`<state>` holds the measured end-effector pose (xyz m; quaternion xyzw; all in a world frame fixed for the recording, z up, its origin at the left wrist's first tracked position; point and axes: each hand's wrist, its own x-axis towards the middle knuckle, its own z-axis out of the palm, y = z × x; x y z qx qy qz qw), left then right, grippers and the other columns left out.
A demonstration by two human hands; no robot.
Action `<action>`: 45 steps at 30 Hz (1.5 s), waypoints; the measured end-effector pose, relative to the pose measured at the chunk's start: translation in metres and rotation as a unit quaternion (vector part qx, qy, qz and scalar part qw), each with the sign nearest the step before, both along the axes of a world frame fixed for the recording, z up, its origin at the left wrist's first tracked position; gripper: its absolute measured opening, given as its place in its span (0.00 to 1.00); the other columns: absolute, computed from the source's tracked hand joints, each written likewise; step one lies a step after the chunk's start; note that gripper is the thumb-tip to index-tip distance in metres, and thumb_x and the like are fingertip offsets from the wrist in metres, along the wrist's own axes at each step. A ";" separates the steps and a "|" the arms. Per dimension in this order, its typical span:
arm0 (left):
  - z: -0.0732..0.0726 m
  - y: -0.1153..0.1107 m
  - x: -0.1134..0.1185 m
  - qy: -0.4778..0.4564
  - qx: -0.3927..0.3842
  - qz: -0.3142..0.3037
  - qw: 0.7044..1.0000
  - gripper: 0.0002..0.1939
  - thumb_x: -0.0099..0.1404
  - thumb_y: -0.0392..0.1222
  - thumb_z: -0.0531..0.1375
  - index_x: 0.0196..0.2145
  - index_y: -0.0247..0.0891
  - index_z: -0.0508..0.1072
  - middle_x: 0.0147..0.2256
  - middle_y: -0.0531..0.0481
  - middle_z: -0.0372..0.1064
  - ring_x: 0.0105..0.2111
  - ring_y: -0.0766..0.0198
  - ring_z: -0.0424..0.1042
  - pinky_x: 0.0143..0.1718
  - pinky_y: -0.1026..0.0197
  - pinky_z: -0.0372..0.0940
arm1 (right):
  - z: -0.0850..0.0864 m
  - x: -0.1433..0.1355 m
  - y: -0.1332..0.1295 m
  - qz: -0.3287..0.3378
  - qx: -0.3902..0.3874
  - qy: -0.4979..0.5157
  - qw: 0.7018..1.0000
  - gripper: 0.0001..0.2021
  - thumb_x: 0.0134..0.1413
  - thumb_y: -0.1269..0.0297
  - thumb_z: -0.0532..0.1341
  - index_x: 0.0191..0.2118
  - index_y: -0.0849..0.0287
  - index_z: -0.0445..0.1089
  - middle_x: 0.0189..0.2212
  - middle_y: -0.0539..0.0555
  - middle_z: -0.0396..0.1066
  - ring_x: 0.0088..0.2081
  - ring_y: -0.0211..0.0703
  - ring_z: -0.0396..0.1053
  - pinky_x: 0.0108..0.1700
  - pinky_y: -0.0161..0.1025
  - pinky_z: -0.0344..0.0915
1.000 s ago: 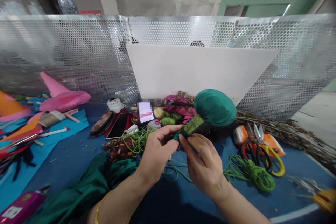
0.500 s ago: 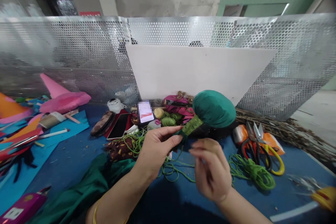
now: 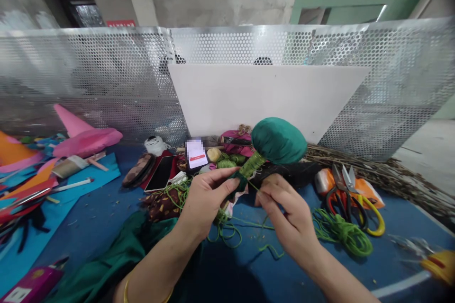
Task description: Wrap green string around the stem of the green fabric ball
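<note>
My left hand (image 3: 209, 199) is closed around the lower end of a dark green cloth-wrapped piece (image 3: 279, 141), its thumb and fingers pinching the gathered cloth. The piece has a big rounded head tilted up to the right. Below the head, light green cord winds tightly round its neck (image 3: 251, 164). Close by on the right, my right hand (image 3: 289, 208) pinches a strand of green cord (image 3: 253, 184) that runs taut to the neck. Loose cord (image 3: 227, 232) trails onto the table beneath the hands. More dark green cloth (image 3: 121, 251) lies by my left forearm.
At right are a bundle of green cord (image 3: 348, 234), black-handled scissors (image 3: 341, 199) and yellow-handled scissors (image 3: 373, 215). A white board (image 3: 266, 99) leans at the back. Phones, yarn and pink cloth (image 3: 234, 138) lie before it. Pink felt (image 3: 85, 139) and coloured scraps cover the left.
The green piece has shifted a little left and up with my left hand. My right hand now draws a cord strand tight from the neck; a short loose end shows below.
</note>
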<state>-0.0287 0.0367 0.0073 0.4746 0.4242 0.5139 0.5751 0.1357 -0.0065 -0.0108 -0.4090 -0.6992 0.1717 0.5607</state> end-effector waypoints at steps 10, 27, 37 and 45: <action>0.000 -0.003 0.009 0.153 0.067 -0.090 0.982 0.14 0.56 0.41 0.65 0.41 0.37 0.80 0.34 0.48 0.78 0.34 0.59 0.73 0.35 0.62 0.67 | -0.007 0.002 0.005 0.131 0.005 0.216 0.968 0.13 0.65 0.64 0.54 0.30 0.58 0.71 0.25 0.53 0.68 0.37 0.48 0.72 0.42 0.48 0.70; -0.014 -0.005 0.011 0.355 0.213 0.004 0.910 0.12 0.61 0.37 0.60 0.42 0.42 0.77 0.39 0.50 0.78 0.38 0.57 0.75 0.40 0.60 0.64 | -0.007 -0.015 -0.011 -0.004 -0.053 0.199 0.978 0.13 0.65 0.65 0.55 0.27 0.58 0.67 0.24 0.50 0.64 0.29 0.39 0.65 0.32 0.35 0.65; -0.009 -0.005 0.008 0.437 0.249 -0.064 0.862 0.13 0.63 0.38 0.60 0.45 0.43 0.77 0.43 0.51 0.78 0.43 0.55 0.76 0.44 0.58 0.65 | 0.025 0.018 -0.011 -0.028 0.014 -0.040 0.999 0.10 0.64 0.71 0.55 0.32 0.57 0.71 0.36 0.54 0.75 0.40 0.42 0.71 0.42 0.39 0.66; -0.008 -0.011 0.010 0.481 0.290 -0.095 0.822 0.09 0.64 0.36 0.59 0.42 0.43 0.75 0.38 0.53 0.78 0.39 0.58 0.76 0.40 0.59 0.64 | 0.032 0.022 -0.013 0.046 -0.021 -0.039 0.998 0.11 0.65 0.72 0.53 0.31 0.60 0.69 0.34 0.54 0.74 0.34 0.37 0.70 0.36 0.33 0.66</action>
